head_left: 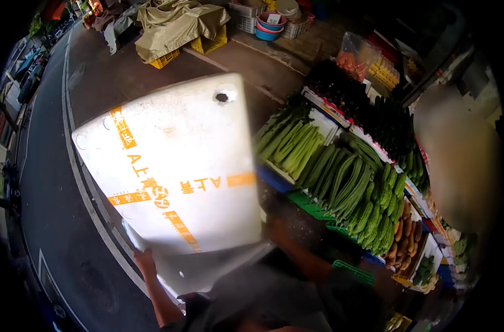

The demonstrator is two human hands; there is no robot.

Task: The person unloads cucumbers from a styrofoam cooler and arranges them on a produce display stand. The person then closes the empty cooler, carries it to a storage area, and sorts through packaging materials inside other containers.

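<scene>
A big white foam box (pixel 202 144) with orange tape and orange lettering fills the middle of the view, tilted, with a round hole near its top right corner. My left hand (pixel 145 263) grips an edge at its lower left, fingers closed. At the lower right corner my right hand (pixel 278 231) holds the box; shadow and the box partly hide its fingers. Below the lettered face is a greyer white surface (pixel 207 268) between my arms; whether it belongs to the same box or a second one, I cannot tell.
To the right, a vegetable stall holds green stalks (pixel 296 144), long gourds (pixel 340 177), bitter melons (pixel 376 210) and brown roots (pixel 405 235). Cloth-covered yellow crates (pixel 210 41) and stacked basins (pixel 269 27) stand ahead. A road (pixel 58 221) runs along the left.
</scene>
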